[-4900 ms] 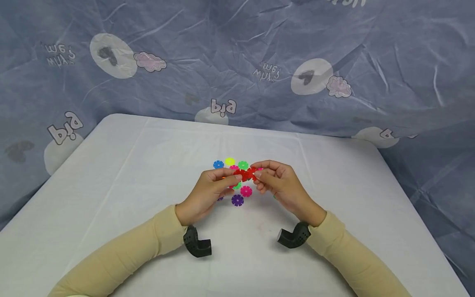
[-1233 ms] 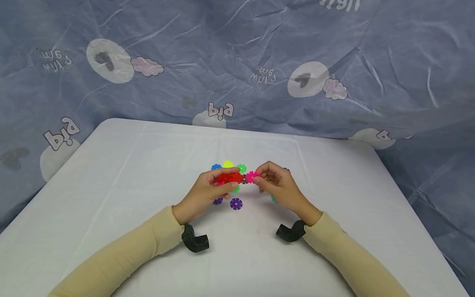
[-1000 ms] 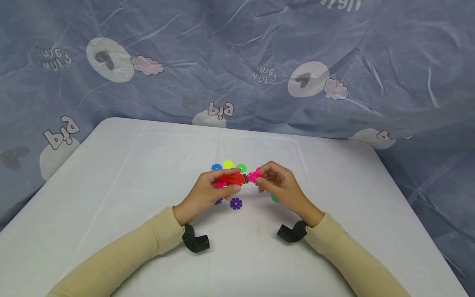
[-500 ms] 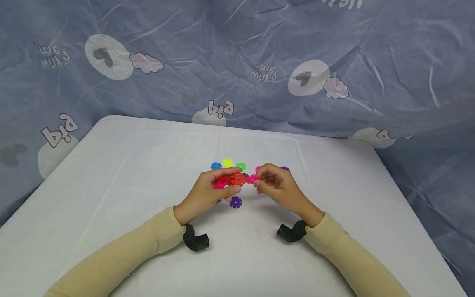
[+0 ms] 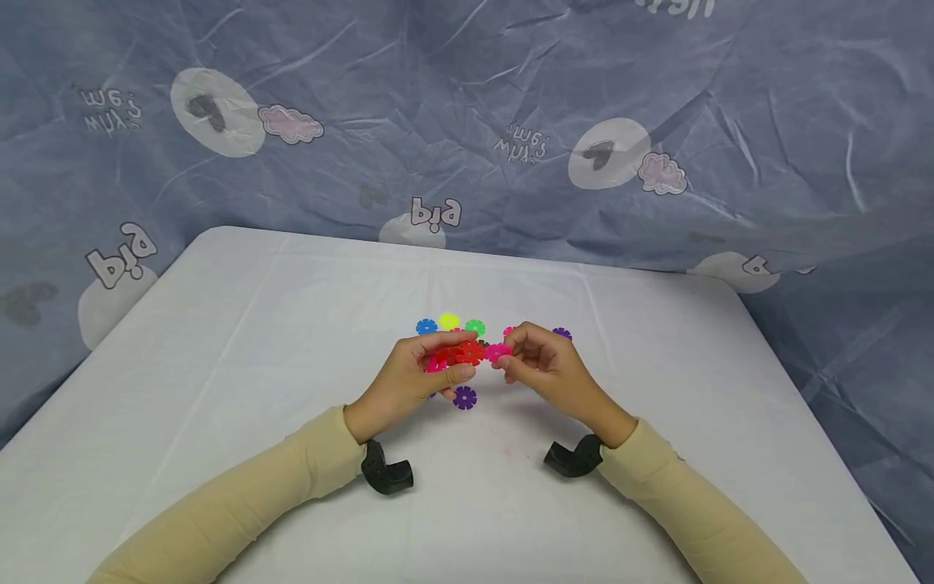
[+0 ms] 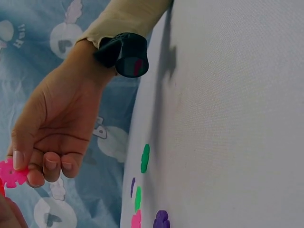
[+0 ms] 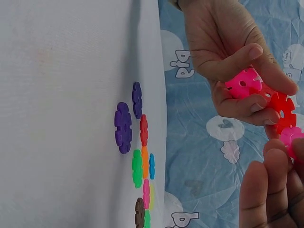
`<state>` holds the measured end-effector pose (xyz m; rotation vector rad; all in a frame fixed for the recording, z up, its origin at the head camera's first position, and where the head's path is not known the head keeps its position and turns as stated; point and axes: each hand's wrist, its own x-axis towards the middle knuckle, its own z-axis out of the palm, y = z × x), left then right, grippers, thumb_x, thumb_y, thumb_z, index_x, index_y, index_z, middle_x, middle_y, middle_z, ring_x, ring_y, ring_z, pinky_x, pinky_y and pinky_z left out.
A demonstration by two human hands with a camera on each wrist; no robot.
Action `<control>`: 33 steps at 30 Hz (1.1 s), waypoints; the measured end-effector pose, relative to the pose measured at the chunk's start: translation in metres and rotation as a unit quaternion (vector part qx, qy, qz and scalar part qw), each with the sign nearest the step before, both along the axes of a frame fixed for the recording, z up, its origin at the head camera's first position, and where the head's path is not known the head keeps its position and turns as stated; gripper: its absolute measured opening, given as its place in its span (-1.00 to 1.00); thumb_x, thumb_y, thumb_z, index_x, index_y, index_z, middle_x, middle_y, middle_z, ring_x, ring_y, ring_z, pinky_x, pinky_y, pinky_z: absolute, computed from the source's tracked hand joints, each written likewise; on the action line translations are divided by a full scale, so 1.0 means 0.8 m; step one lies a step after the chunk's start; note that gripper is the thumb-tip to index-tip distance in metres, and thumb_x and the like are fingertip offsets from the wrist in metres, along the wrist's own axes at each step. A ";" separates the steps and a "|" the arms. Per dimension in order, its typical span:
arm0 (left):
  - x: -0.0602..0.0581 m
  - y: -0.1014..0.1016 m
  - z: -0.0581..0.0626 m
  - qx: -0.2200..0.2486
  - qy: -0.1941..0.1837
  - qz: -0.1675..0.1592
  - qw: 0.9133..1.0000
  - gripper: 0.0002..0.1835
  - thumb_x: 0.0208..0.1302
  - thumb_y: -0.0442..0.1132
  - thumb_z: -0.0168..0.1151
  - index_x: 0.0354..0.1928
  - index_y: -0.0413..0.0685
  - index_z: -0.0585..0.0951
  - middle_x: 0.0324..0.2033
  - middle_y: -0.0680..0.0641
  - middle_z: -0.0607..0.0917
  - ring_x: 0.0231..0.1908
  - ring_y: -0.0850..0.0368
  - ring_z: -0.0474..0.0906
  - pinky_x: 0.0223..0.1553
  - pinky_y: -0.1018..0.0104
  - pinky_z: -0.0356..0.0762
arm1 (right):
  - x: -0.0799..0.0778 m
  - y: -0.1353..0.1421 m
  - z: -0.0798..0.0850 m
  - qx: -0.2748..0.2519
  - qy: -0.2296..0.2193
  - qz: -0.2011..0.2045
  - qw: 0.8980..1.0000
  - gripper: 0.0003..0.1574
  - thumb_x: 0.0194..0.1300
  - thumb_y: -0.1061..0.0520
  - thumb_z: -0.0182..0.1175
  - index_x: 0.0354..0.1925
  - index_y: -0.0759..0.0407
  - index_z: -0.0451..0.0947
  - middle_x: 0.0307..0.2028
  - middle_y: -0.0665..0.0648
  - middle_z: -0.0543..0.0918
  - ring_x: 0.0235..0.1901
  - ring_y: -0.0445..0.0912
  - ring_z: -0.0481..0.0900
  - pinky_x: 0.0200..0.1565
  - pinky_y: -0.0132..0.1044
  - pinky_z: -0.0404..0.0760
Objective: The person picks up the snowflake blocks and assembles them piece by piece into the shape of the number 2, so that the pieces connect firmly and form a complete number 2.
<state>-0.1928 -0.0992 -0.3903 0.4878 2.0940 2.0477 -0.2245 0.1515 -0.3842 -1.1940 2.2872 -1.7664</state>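
Above the table, my left hand (image 5: 404, 375) holds a cluster of joined notched plastic discs between thumb and fingers. The cluster has red discs (image 5: 471, 352) and a pink disc (image 7: 243, 83) tucked toward the palm, partly covered by the fingers. My right hand (image 5: 552, 362) pinches another pink notched disc (image 5: 497, 352) between thumb and index finger, its other fingers curled. In the right wrist view this pink disc (image 7: 291, 137) is right at the edge of the outermost red disc (image 7: 283, 113). The left wrist view shows the right thumb on the pink disc (image 6: 12, 174).
Loose notched discs lie on the white-covered table (image 5: 620, 503) beneath and behind the hands: blue (image 5: 426, 326), yellow (image 5: 448, 321), green (image 5: 475, 327) and purple (image 5: 464, 397), among several others. Another purple disc (image 5: 562, 333) lies beyond the right hand. A patterned blue-grey cloth (image 5: 467, 122) hangs behind.
Earlier, the right hand held a red disc at the left hand's red one. Afterwards it holds a pink disc, which has since come in against the red disc's edge.
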 end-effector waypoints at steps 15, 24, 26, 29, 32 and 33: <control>-0.001 -0.003 -0.001 -0.007 0.012 -0.001 1.000 -0.46 0.44 -0.31 0.45 0.40 -0.29 0.61 -0.05 -0.19 0.81 -0.39 -0.18 0.74 -0.31 0.30 0.73 | 0.000 -0.001 -0.009 0.003 0.028 -0.008 1.000 -0.80 0.36 0.56 0.29 -0.14 0.38 0.59 -0.33 0.06 0.73 -0.50 0.13 0.65 -0.35 -0.22 0.76; -0.001 -0.004 -0.001 -0.012 0.012 -0.001 1.000 -0.50 0.41 -0.29 0.48 0.36 -0.22 0.66 -0.15 -0.11 0.85 -0.48 0.05 0.68 -0.32 0.22 0.72 | 0.001 -0.002 -0.008 0.002 0.025 -0.014 1.000 -0.80 0.34 0.56 0.27 -0.15 0.38 0.61 -0.34 0.17 0.76 -0.53 0.06 0.61 -0.39 -0.32 0.69; -0.001 -0.004 -0.002 -0.013 0.012 0.000 1.000 -0.49 0.42 -0.29 0.47 0.36 -0.22 0.66 -0.16 -0.11 0.85 -0.49 0.05 0.67 -0.33 0.23 0.70 | 0.002 -0.002 -0.007 0.002 0.022 -0.015 1.000 -0.81 0.33 0.56 0.27 -0.16 0.38 0.61 -0.33 0.25 0.77 -0.53 0.00 0.60 -0.40 -0.34 0.67; -0.001 -0.004 -0.002 -0.012 0.009 0.000 1.000 -0.50 0.41 -0.29 0.47 0.36 -0.21 0.67 -0.14 -0.12 0.85 -0.45 -0.04 0.70 -0.33 0.26 0.70 | 0.002 -0.003 -0.006 0.003 0.016 -0.013 1.000 -0.82 0.32 0.56 0.27 -0.17 0.39 0.61 -0.31 0.31 0.77 -0.51 -0.08 0.60 -0.41 -0.36 0.66; -0.001 -0.004 -0.001 -0.013 0.004 -0.001 1.000 -0.51 0.41 -0.29 0.48 0.35 -0.19 0.68 -0.07 -0.13 0.84 -0.34 -0.26 0.73 -0.33 0.31 0.72 | 0.003 -0.004 -0.005 0.005 0.008 -0.004 1.000 -0.82 0.33 0.55 0.27 -0.15 0.40 0.62 -0.30 0.34 0.77 -0.50 -0.08 0.60 -0.41 -0.36 0.66; 0.000 -0.003 -0.001 -0.012 0.003 -0.002 1.000 -0.51 0.41 -0.29 0.48 0.35 -0.19 0.68 -0.05 -0.14 0.84 -0.30 -0.33 0.73 -0.33 0.32 0.72 | 0.003 -0.005 -0.005 0.006 0.005 -0.002 1.000 -0.82 0.33 0.55 0.27 -0.14 0.40 0.62 -0.30 0.34 0.77 -0.49 -0.08 0.60 -0.40 -0.35 0.66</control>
